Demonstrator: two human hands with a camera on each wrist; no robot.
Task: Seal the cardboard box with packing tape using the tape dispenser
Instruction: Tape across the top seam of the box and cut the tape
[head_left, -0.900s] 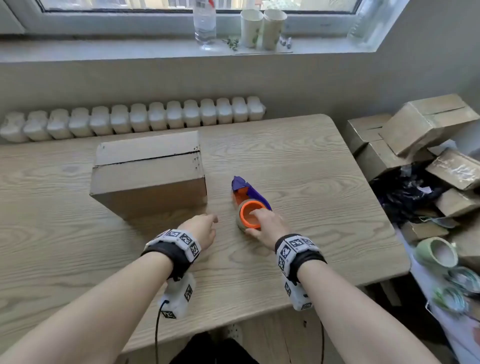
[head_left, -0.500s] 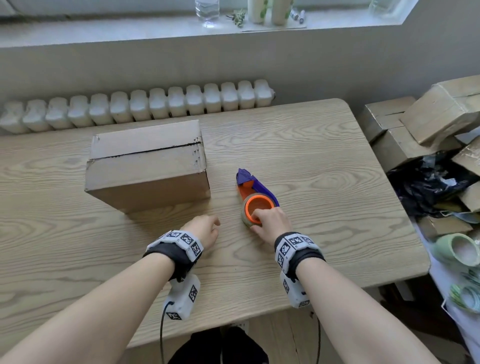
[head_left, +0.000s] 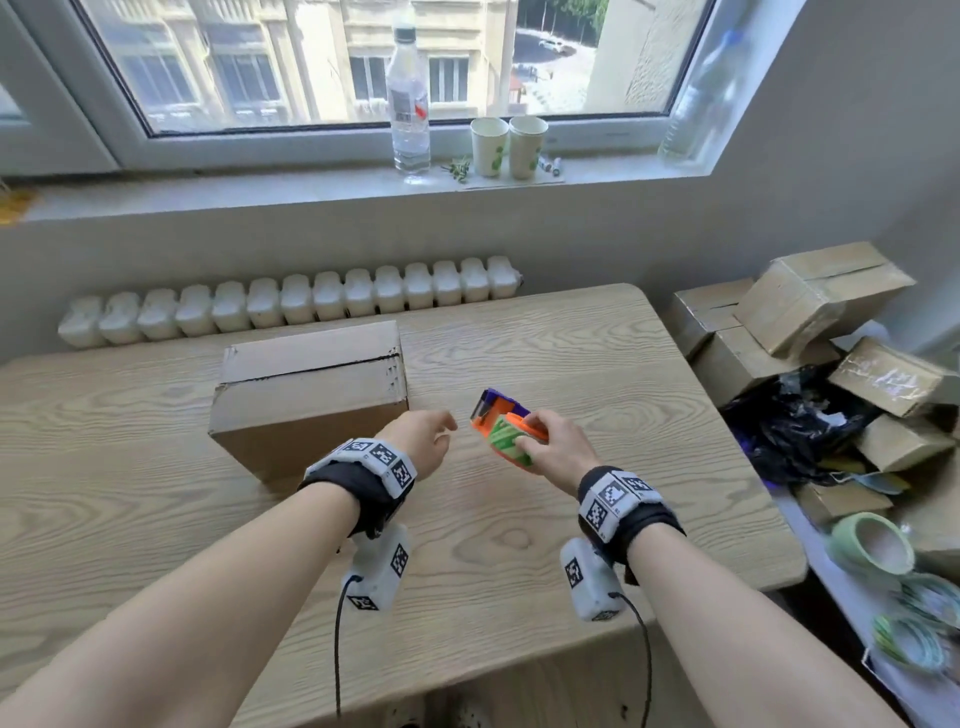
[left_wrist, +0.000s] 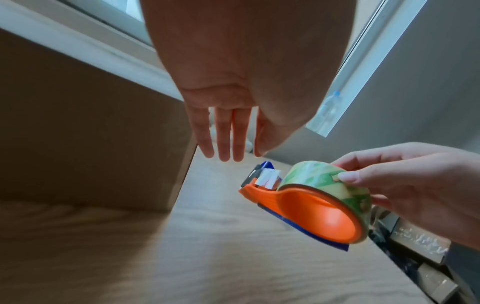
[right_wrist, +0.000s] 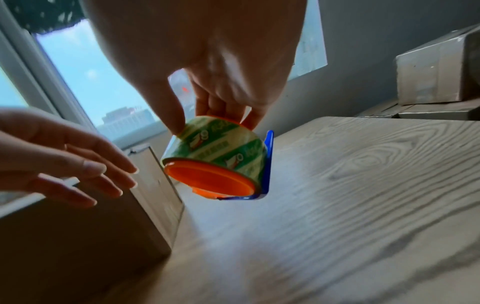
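Observation:
A closed cardboard box (head_left: 311, 384) stands on the wooden table (head_left: 597, 364), its top seam untaped. My right hand (head_left: 553, 447) grips the orange and blue tape dispenser (head_left: 506, 426) by its green-printed tape roll (left_wrist: 324, 179) and holds it above the table, right of the box. A short white tape end (left_wrist: 267, 181) sticks out at the dispenser's blue cutter. My left hand (head_left: 423, 434) hovers with straight fingers (left_wrist: 223, 135) between the box (left_wrist: 91, 144) and the dispenser (right_wrist: 218, 164), holding nothing.
A pile of cardboard boxes (head_left: 800, 306) and a black bag (head_left: 795, 421) lie right of the table. Tape rolls (head_left: 872, 545) sit at the lower right. A bottle (head_left: 408, 104) and two paper cups (head_left: 509, 145) stand on the windowsill above a radiator (head_left: 291, 306).
My right hand has lifted the tape dispenser off the table and tilted it on its side. My left hand rose from the table and opened toward the dispenser.

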